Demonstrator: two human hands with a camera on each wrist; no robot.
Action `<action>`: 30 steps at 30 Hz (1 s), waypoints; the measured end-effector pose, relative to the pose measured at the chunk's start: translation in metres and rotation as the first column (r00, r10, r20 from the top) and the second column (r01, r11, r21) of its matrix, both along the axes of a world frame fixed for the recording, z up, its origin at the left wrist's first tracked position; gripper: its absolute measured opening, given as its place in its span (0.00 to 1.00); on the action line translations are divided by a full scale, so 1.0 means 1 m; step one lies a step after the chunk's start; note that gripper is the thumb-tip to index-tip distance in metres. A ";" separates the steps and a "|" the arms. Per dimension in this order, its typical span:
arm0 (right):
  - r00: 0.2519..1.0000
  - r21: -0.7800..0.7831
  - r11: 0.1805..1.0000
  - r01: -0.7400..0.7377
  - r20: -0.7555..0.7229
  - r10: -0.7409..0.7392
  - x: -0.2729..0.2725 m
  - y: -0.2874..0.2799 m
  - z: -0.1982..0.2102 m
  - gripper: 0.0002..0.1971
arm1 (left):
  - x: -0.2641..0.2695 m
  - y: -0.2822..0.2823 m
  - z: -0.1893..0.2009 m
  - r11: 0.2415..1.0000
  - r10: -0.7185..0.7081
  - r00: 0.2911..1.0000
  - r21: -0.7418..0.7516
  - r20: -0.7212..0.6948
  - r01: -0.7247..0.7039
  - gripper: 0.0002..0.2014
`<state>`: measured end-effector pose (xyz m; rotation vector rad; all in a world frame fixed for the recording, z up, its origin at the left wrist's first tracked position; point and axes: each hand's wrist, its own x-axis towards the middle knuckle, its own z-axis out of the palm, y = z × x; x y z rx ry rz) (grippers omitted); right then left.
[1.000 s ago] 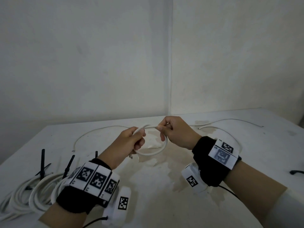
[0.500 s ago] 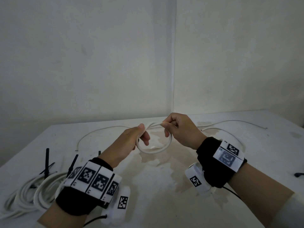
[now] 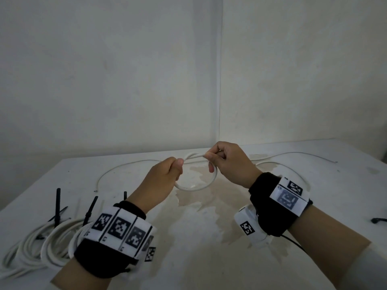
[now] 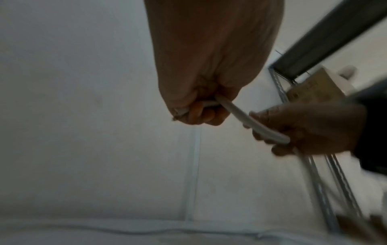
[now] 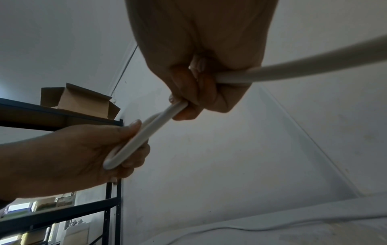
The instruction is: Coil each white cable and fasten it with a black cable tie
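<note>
I hold a white cable (image 3: 196,187) bent into one small loop above the white table (image 3: 209,248). My left hand (image 3: 167,174) grips the loop's left side, fingers curled round it; the cable (image 4: 247,119) runs from that fist. My right hand (image 3: 224,162) pinches the cable's crossing strands at the top right, seen close as the cable (image 5: 159,122) between both hands. The cable's free length (image 3: 297,154) trails over the table to the far right. Coiled white cables (image 3: 41,245) with black cable ties (image 3: 57,206) lie at the near left.
A second loose white cable (image 3: 117,169) curves across the table behind my left hand. A small black object (image 3: 380,220) lies at the right edge. Walls meet in a corner behind the table. A dark shelf rack (image 5: 62,119) with a cardboard box (image 5: 81,101) stands to the left.
Both hands have lifted a little and drawn the loop tighter. The left thumb now presses down on the cable where earlier the fingers were looser.
</note>
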<state>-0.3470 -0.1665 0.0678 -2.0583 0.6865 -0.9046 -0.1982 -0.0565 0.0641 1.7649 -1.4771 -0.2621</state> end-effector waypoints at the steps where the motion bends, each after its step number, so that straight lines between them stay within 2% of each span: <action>1: 1.000 -0.004 1.000 0.010 0.006 -0.010 0.001 0.000 -0.001 0.10 | -0.002 0.000 0.001 1.000 -0.008 0.987 -0.003 -0.157 0.008 0.19; 2: 1.000 -0.009 1.000 0.020 0.011 -0.020 0.001 -0.001 -0.001 0.10 | -0.003 0.000 0.002 1.000 -0.019 0.955 -0.001 -0.297 0.020 0.20; 3: 1.000 -0.013 1.000 0.025 0.011 -0.025 0.001 -0.001 -0.001 0.10 | -0.003 0.001 0.003 0.999 -0.034 0.926 0.002 -0.375 0.038 0.20; 4: 1.000 -0.018 1.000 0.025 0.005 -0.024 0.000 -0.002 0.000 0.10 | -0.002 0.001 0.003 0.998 -0.055 0.928 0.003 -0.369 0.061 0.20; 7: 1.000 -0.035 0.999 0.001 -0.030 -0.002 -0.003 -0.003 0.001 0.11 | 0.003 0.001 0.002 0.998 -0.060 0.996 0.017 -0.062 0.062 0.19; 8: 0.999 -0.039 0.999 -0.003 -0.036 0.002 -0.004 -0.003 0.001 0.12 | 0.004 0.002 0.002 0.999 -0.046 0.999 0.011 -0.006 0.047 0.19; 10: 1.000 -0.039 0.999 0.005 -0.024 -0.006 -0.003 -0.004 -0.002 0.12 | 0.002 0.002 0.001 0.999 -0.044 0.999 0.010 -0.017 0.044 0.19; 13: 0.999 -0.023 0.999 0.036 0.016 -0.036 0.002 -0.005 -0.006 0.11 | -0.003 0.002 0.000 0.998 -0.066 0.969 -0.019 -0.237 0.063 0.20; 16: 0.997 -0.014 0.999 0.049 0.055 -0.048 0.004 -0.008 -0.008 0.11 | -0.007 0.001 0.000 0.998 -0.061 0.877 -0.025 -0.477 0.056 0.19; 18: 0.997 -0.003 0.999 0.037 0.064 -0.037 0.003 -0.008 -0.006 0.10 | -0.008 0.000 -0.001 0.997 -0.076 0.809 -0.026 -0.582 0.075 0.19; 21: 0.999 0.000 1.000 0.006 0.040 -0.006 -0.001 -0.010 -0.008 0.09 | -0.004 0.001 -0.004 0.997 -0.073 0.776 -0.048 -0.626 0.056 0.18; 24: 1.000 -0.079 0.997 0.009 -0.026 -0.011 -0.008 -0.014 -0.015 0.09 | 0.002 0.002 -0.005 0.997 -0.026 0.740 -0.071 -0.672 -0.029 0.18; 27: 0.991 -0.203 0.976 0.071 -0.094 -0.092 -0.019 -0.025 -0.021 0.06 | 0.014 0.005 -0.004 0.986 0.017 0.685 -0.103 -0.728 -0.134 0.18; 30: 0.965 -0.320 0.939 0.127 -0.178 -0.192 -0.027 -0.039 -0.026 0.08 | 0.029 0.009 0.000 0.970 0.050 0.640 -0.116 -0.767 -0.215 0.19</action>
